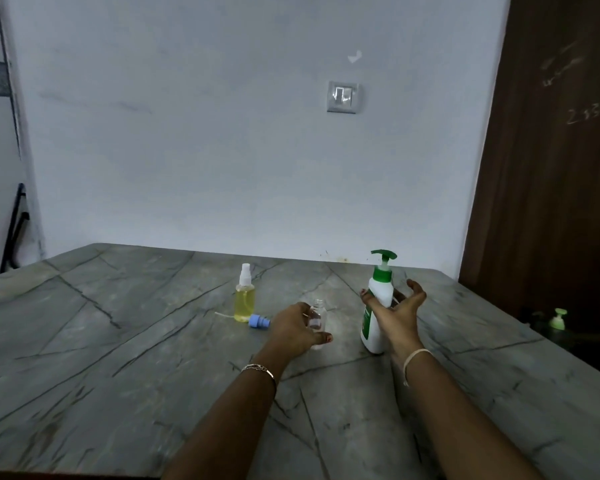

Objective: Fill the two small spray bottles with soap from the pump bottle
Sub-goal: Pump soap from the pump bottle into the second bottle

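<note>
yellow-filled spray bottle stands on the worktop, a blue spray cap lying at its 4 o'clock. left hand grips the uncapped clear spray bottle. at its 3 o'clock the tilted pump bottle leans against the right hand, fingers spread.

Clear bottle partly behind the left hand, perhaps empty.

One wide view is taken from the head, aimed forward and down. The table is seen close.
</note>
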`<state>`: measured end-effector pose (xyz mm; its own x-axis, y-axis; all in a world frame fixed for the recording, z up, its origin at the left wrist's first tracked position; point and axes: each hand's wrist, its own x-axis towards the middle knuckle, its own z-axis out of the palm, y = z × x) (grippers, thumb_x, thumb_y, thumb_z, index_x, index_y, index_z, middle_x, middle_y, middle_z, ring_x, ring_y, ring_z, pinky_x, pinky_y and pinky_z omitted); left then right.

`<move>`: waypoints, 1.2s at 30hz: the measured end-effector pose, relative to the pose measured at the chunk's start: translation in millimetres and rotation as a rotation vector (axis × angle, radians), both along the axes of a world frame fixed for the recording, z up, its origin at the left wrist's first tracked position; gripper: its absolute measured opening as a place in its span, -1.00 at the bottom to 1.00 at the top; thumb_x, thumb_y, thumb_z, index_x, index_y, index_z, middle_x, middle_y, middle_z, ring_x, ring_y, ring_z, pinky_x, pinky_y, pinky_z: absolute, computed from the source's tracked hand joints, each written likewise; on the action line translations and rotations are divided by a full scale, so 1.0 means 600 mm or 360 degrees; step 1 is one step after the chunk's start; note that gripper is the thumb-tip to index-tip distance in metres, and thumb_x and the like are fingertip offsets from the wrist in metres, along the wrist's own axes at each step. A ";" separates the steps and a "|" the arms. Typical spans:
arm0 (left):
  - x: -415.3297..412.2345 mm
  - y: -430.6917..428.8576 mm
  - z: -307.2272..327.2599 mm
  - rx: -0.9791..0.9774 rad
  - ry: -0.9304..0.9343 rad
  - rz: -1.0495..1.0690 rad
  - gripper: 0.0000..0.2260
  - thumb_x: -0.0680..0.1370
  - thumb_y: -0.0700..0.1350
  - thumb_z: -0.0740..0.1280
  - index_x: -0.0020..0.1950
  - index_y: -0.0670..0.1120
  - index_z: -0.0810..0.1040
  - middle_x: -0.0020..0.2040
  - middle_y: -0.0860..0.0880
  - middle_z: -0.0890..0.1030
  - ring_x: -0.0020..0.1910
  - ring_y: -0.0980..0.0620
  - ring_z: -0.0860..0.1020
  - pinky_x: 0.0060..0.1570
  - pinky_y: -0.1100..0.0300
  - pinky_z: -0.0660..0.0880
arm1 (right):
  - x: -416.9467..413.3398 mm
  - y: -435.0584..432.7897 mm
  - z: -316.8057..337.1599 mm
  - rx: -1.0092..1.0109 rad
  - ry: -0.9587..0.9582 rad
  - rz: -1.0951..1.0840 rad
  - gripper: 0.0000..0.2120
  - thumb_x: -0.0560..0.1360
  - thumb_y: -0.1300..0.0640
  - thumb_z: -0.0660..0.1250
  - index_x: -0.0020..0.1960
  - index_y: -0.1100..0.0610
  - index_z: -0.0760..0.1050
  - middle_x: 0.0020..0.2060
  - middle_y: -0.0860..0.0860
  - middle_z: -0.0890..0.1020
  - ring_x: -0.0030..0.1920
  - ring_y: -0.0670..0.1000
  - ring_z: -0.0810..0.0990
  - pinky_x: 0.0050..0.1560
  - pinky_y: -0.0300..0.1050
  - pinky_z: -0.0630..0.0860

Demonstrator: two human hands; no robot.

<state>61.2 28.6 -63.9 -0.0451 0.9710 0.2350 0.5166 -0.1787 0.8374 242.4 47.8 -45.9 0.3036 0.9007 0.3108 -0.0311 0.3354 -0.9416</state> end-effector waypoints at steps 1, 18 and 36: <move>0.000 0.005 0.001 0.0001 0.0011 0.0014 -0.60 0.30 -0.10 0.60 0.04 -0.08 0.52 -0.03 -0.01 0.64 -0.15 0.15 0.58 -0.13 0.37 0.51 | 0.000 0.004 0.002 0.0004 0.0059 0.0051 -0.11 0.36 0.22 0.53 0.45 -0.02 0.01 0.23 0.14 0.48 0.19 0.12 0.52 0.27 0.05 0.44; -0.009 0.042 -0.003 -0.0051 -0.0313 -0.0025 -0.44 0.23 -0.14 0.64 0.15 -0.20 0.53 0.06 -0.10 0.66 0.01 -0.01 0.65 0.13 0.03 0.57 | 0.004 0.026 0.017 0.0491 -0.0518 0.0184 -0.02 0.36 0.51 0.33 0.53 -0.18 0.02 0.27 -0.31 0.32 -0.04 -0.45 0.47 -0.14 -0.53 0.42; 0.001 0.042 0.007 0.0059 -0.0591 0.0002 -0.47 0.28 -0.21 0.60 0.20 -0.20 0.54 0.07 -0.14 0.67 0.05 -0.04 0.64 0.18 -0.01 0.55 | -0.017 -0.006 0.035 0.0554 -0.2112 0.0140 -0.06 0.42 0.25 0.31 0.45 -0.42 -0.16 -0.11 -0.04 0.38 -0.04 0.06 0.44 -0.03 -0.02 0.50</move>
